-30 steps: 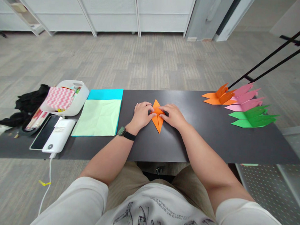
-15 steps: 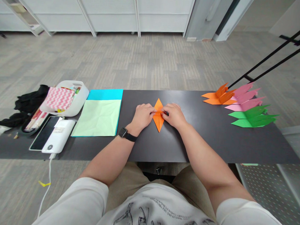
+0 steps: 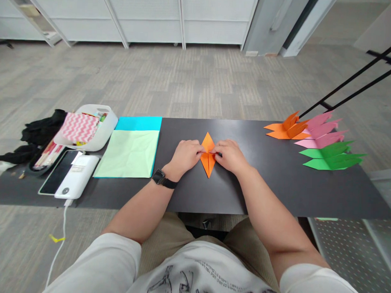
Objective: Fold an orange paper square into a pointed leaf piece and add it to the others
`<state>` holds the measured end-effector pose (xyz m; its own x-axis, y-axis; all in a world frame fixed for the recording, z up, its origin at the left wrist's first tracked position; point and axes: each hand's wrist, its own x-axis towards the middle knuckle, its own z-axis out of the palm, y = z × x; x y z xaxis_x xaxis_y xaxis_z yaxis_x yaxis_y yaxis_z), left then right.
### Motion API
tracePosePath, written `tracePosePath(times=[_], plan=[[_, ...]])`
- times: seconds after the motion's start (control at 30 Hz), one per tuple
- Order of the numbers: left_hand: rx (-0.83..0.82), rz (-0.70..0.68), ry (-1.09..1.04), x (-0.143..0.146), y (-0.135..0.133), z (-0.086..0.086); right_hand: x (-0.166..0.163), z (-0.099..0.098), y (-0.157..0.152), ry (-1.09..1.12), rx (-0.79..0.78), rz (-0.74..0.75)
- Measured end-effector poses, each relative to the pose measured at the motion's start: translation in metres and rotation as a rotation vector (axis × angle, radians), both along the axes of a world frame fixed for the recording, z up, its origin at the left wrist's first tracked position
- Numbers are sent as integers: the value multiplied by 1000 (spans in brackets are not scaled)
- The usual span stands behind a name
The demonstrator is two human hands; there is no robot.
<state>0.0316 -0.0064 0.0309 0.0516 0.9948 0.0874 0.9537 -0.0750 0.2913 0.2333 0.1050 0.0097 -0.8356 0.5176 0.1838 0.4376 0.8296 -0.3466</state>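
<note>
A folded orange origami paper [image 3: 208, 165], shaped like a long diamond, lies on the dark table in front of me with its points facing away and towards me. The fingers of my left hand [image 3: 186, 155] are closed on its left corner. On the opposite side my right hand [image 3: 230, 155] pinches the right corner, fingers curled. A small dark patch shows under the right fingers; I cannot make out what it is. Both sets of fingertips meet the paper near its middle crease and hide the side corners.
Left of my hands lies a stack of light green [image 3: 131, 155] and blue paper [image 3: 139, 123]. Beyond it are a white basket [image 3: 108, 128], a phone [image 3: 58, 176], a white power bank [image 3: 76, 176] with a cable, and black cloth [image 3: 42, 130]. Orange [image 3: 287, 129], pink [image 3: 324, 134] and green folded papers [image 3: 334, 157] stand right.
The whole view has shifted slightly, so the table's right side sits a little lower. Both hands stay at the orange paper's side corners, with only slight finger movement.
</note>
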Motion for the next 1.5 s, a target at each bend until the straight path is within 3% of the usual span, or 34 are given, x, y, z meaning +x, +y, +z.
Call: tracePosePath(times=[0.43,1.0,1.2,1.5], plan=[[100,62,-59,-1,17,-15,-8,-8,12,82,30,-160],[-63,28,150,22,-24,15,3,7,-13,-62,-11,-84],[-31,46,198,42,-41,8,1,6,-22,-77,47,-96],[-55,-61,133,42,-37,1,0,4,-27,-70,53,-137]])
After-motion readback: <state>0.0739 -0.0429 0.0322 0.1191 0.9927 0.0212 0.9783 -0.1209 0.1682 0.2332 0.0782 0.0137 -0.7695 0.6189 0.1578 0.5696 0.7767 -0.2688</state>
